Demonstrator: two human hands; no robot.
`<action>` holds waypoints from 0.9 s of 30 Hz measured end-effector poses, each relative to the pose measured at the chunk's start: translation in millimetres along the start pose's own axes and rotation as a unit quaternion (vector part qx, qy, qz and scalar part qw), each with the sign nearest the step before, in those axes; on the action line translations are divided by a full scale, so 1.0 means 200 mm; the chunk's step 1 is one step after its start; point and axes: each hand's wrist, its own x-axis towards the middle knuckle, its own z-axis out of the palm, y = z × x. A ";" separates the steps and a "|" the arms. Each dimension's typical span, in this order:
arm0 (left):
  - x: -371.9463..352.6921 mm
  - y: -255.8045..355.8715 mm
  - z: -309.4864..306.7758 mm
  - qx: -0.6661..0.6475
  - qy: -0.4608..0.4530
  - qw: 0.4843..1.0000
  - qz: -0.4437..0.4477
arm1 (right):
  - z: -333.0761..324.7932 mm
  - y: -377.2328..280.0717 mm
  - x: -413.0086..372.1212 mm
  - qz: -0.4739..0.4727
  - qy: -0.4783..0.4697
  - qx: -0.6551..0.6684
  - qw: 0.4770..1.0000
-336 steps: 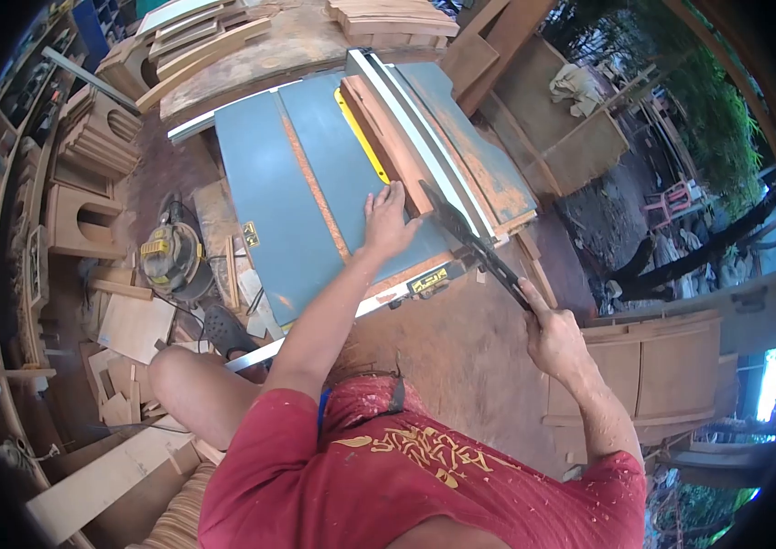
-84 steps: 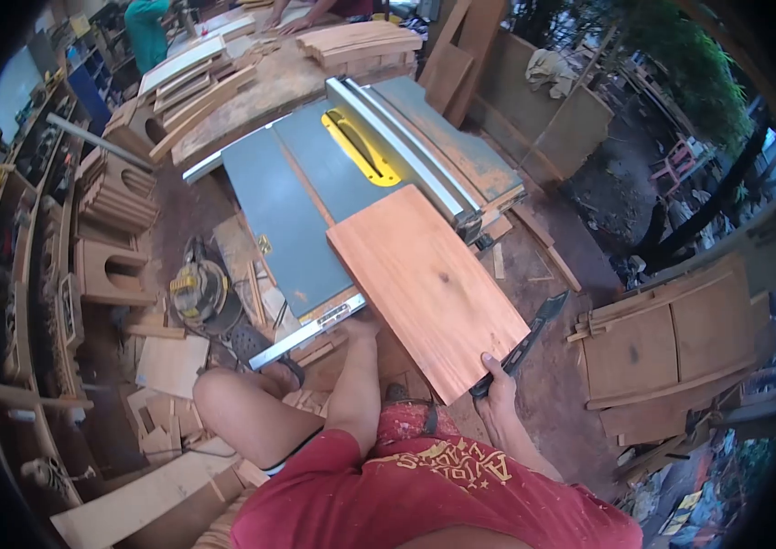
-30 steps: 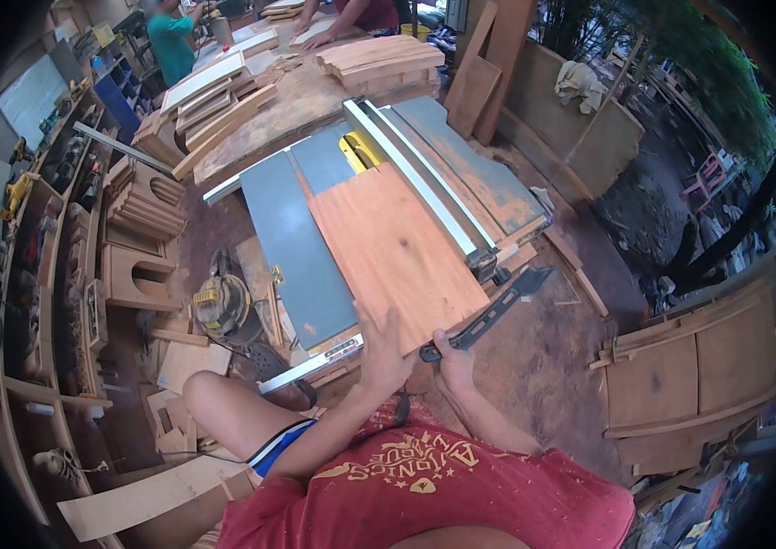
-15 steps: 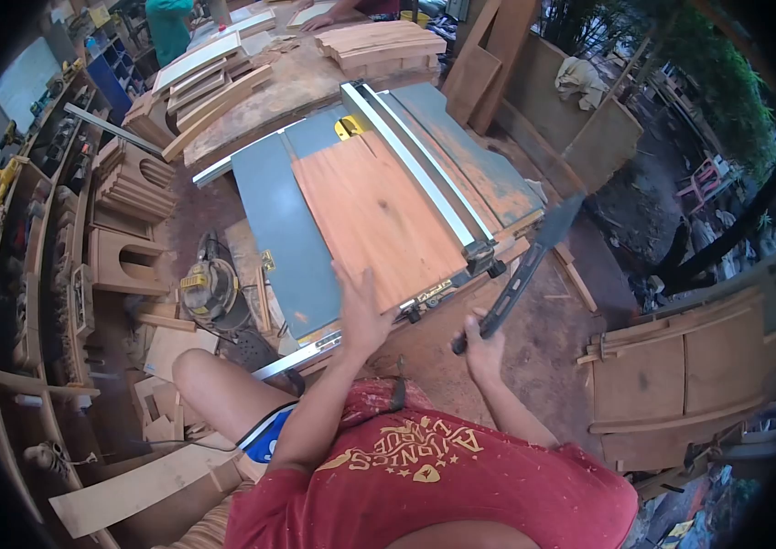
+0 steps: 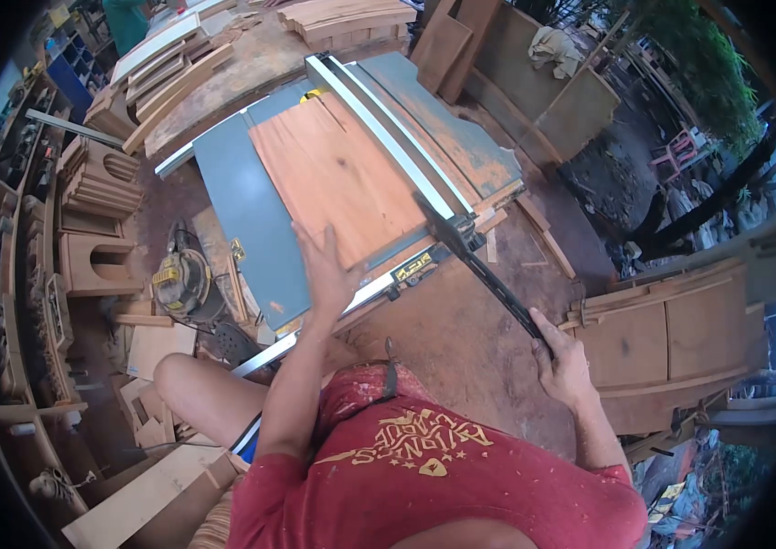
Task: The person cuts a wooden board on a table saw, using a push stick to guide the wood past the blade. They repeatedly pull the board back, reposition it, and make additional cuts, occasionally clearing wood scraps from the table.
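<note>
A reddish wooden board (image 5: pixel 338 174) lies on the grey table saw (image 5: pixel 232 201), along the left side of the long metal fence (image 5: pixel 393 137). My left hand (image 5: pixel 326 274) has its fingers spread over the board's near left corner. At the right, my right hand (image 5: pixel 564 361) is closed round the handle of a long black push stick (image 5: pixel 489 274). The stick's far end is at the board's near right corner, beside the fence. A yellow piece (image 5: pixel 312 95) shows at the board's far end.
Stacked wood pieces (image 5: pixel 347 20) lie on the bench beyond the saw. A yellow and black power tool (image 5: pixel 182 279) sits on the left. Shelves (image 5: pixel 8 274) line the far left. Wooden panels (image 5: pixel 662 343) stand at the right. Part of another person (image 5: pixel 124 23) shows at the top left.
My right hand has moved right, and the push stick has swung from pointing up and right to pointing up and left, its end now at the board. The view has shifted.
</note>
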 end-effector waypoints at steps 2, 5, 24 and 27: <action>0.03 -0.01 0.00 -0.003 -0.003 1.000 -0.009 | -0.04 -0.05 0.05 0.004 -0.034 -0.027 0.999; 0.06 0.00 -0.01 0.023 0.003 0.999 -0.022 | -0.03 -0.10 0.14 -0.016 -0.017 -0.012 1.000; 0.33 -0.13 -0.08 0.025 -0.025 0.998 -0.043 | 0.03 -0.21 0.44 -0.048 0.001 -0.028 0.998; 0.39 -0.21 -0.07 0.084 -0.035 0.996 0.017 | 0.03 -0.23 0.49 -0.026 -0.020 -0.034 0.999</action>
